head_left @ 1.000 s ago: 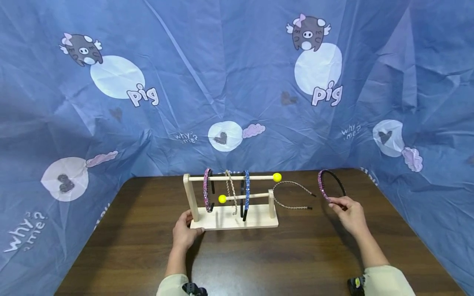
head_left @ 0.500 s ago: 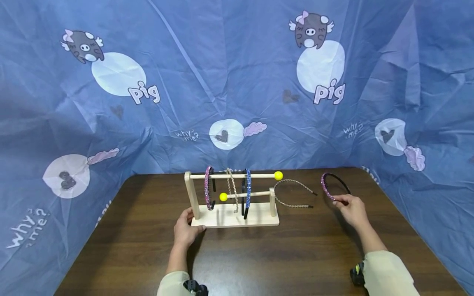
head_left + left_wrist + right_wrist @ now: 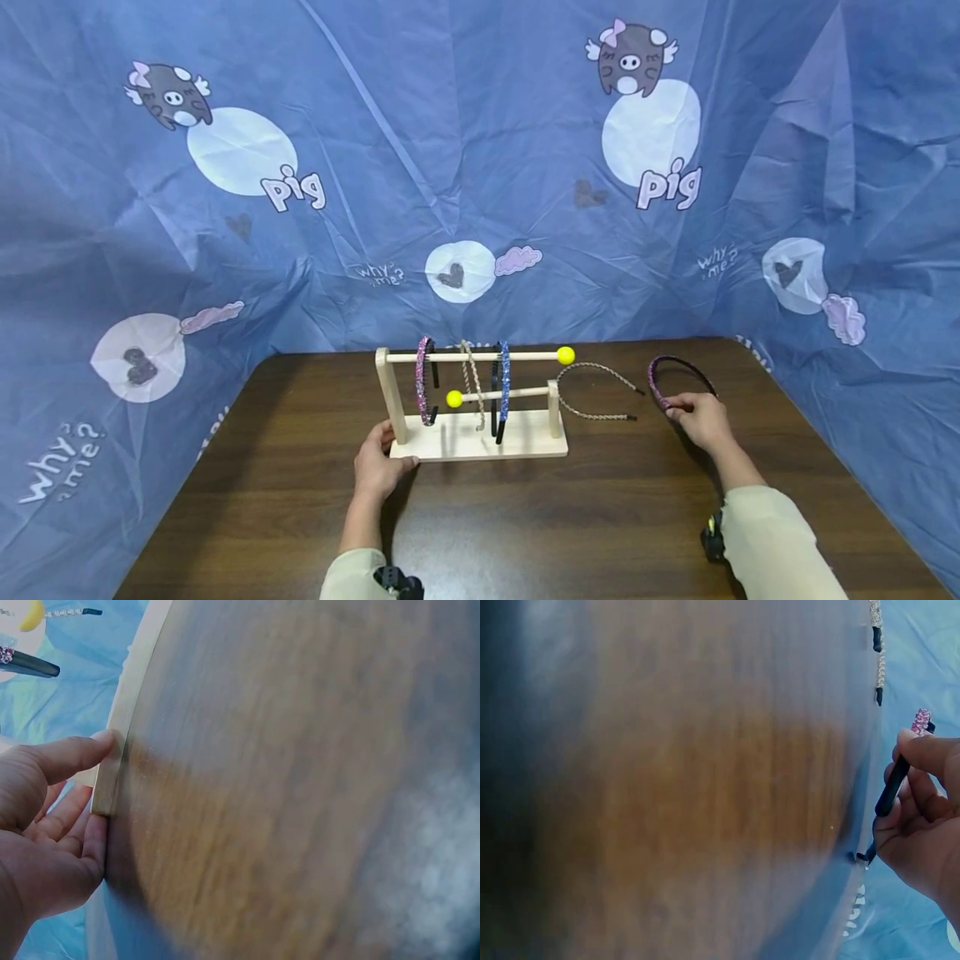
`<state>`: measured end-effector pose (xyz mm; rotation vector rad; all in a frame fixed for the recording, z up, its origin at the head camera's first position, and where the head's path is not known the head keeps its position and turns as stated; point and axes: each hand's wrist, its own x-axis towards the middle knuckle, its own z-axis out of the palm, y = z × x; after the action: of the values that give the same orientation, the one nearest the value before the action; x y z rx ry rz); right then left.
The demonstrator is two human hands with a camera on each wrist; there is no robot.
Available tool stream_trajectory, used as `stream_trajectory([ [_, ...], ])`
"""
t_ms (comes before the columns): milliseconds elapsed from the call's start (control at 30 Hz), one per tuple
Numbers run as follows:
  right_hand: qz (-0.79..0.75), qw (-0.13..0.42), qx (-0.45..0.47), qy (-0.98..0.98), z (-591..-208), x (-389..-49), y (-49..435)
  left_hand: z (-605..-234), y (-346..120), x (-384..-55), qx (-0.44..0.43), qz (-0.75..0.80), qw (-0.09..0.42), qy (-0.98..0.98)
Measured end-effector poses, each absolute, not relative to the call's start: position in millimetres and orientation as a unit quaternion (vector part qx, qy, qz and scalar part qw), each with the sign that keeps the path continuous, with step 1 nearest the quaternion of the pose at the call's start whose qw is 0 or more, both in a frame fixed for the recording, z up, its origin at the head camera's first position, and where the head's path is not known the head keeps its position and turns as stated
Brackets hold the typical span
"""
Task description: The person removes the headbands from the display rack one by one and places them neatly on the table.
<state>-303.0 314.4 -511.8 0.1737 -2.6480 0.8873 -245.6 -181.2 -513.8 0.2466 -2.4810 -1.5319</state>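
A wooden headband stand (image 3: 450, 451) stands on the table with two rods tipped by yellow balls. On its rods hang a pink glitter headband (image 3: 422, 380), a beige braided headband (image 3: 475, 385) and a blue glitter headband (image 3: 504, 385). My left hand (image 3: 377, 468) grips the left end of the base, thumb along the front edge (image 3: 114, 761). To the right of the stand, my right hand (image 3: 702, 419) pinches a second pink-purple glitter headband (image 3: 652, 382) near one black end (image 3: 891, 791). This headband lies low over the table, its curve pointing left and away.
Another beige braided headband (image 3: 591, 365) lies on the brown table (image 3: 570, 525) between the stand and my right hand. A blue cloth (image 3: 480, 167) printed with pigs hangs behind and on both sides of the table.
My right hand has lowered the pink-purple headband toward the table, tilting it flatter, and the forearm has swung slightly left. My left hand keeps its grip on the stand.
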Motion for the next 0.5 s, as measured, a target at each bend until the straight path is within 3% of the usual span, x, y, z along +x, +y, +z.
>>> stream_trajectory([
  [500, 0.302, 0.155, 0.069, -0.938, -517.1, -311.9, 307.7, -515.4, -181.7, -246.5, 0.082, -0.526, 0.108, -0.84],
])
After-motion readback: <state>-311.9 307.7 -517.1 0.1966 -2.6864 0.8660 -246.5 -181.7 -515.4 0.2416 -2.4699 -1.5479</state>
